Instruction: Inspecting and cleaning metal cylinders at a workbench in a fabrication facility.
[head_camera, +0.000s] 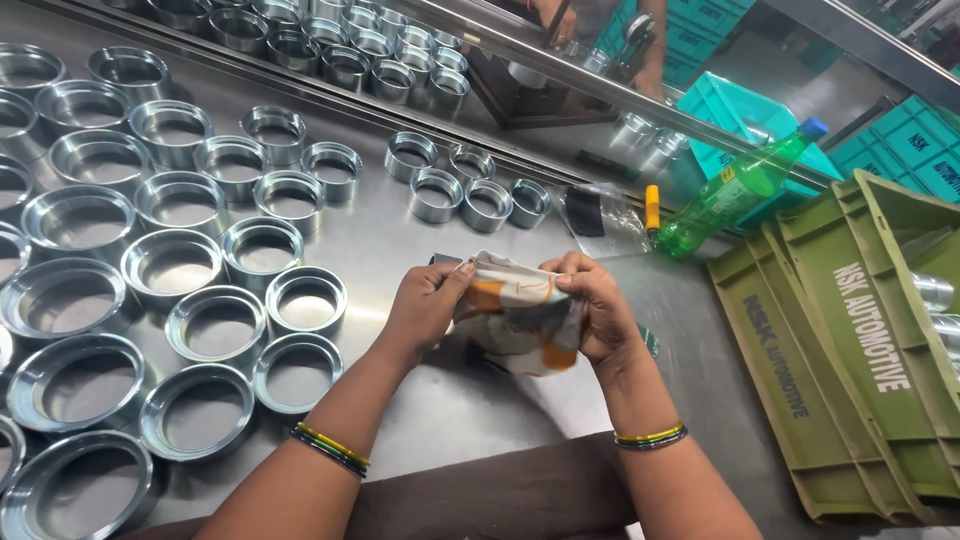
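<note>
Both my hands hold a crumpled white cloth (515, 312) with orange and grey patches, just above the steel table (400, 240). My left hand (425, 305) pinches its upper left edge. My right hand (590, 305) grips its right side with fingers curled over the top. A dark object shows partly under the cloth; I cannot tell what it is. Both wrists wear thin yellow and green bangles.
Several shiny metal rings (200, 265) of different sizes cover the left of the table; smaller ones (465, 185) lie beyond the cloth. A green plastic bottle (735, 190) lies at the right. Olive crates (850, 350) stand right, teal crates (760, 120) behind. Another person's hands (560, 20) show at the top.
</note>
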